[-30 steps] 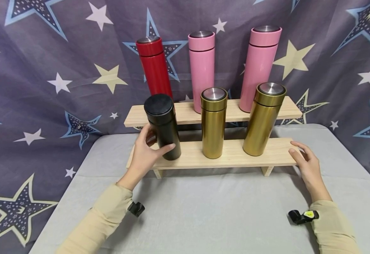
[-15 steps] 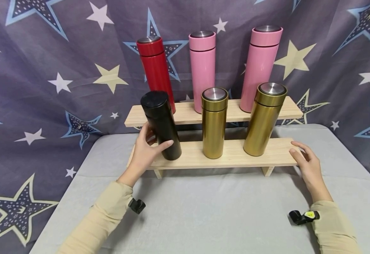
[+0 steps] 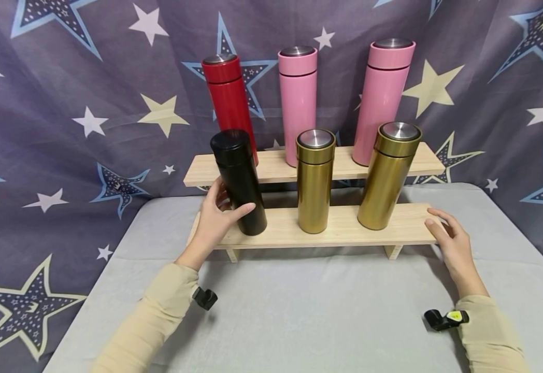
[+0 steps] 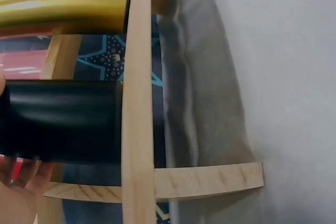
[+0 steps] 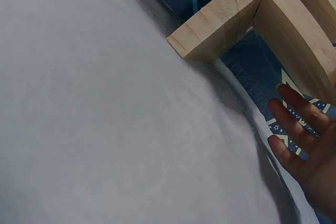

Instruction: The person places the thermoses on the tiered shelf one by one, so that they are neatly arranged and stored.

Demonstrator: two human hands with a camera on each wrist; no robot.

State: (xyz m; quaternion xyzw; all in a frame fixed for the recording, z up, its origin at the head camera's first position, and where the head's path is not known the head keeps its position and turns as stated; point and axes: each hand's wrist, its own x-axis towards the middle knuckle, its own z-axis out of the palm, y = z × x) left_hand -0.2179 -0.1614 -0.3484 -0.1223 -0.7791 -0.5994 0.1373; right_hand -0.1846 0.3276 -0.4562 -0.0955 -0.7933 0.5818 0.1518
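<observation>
My left hand (image 3: pixel 215 220) holds a black thermos bottle (image 3: pixel 238 176) at the left of the lower wooden shelf (image 3: pixel 341 223). The thumb crosses its front and the fingers go behind it. In the left wrist view the base of the black bottle (image 4: pixel 58 121) meets the shelf board (image 4: pixel 138 103). At the shelf's right end, my right hand (image 3: pixel 455 251) touches the board with thumb and forefinger. Other fingers of the right hand (image 5: pixel 310 156) extend loosely below the board in the right wrist view. Two gold thermos bottles stand between the hands, the middle one (image 3: pixel 315 186) and the right one (image 3: pixel 388 178).
Behind, a higher wooden shelf (image 3: pixel 341 160) bears a red thermos bottle (image 3: pixel 231 103) and two pink ones, middle (image 3: pixel 298 103) and right (image 3: pixel 383 98). The stand sits on a grey cloth-covered table (image 3: pixel 323 311). A star-patterned curtain (image 3: pixel 117 155) hangs behind.
The black bottle's top has swung away from me, then slightly right, while its base stays in about the same spot on the lower shelf. The right hand has not visibly moved.
</observation>
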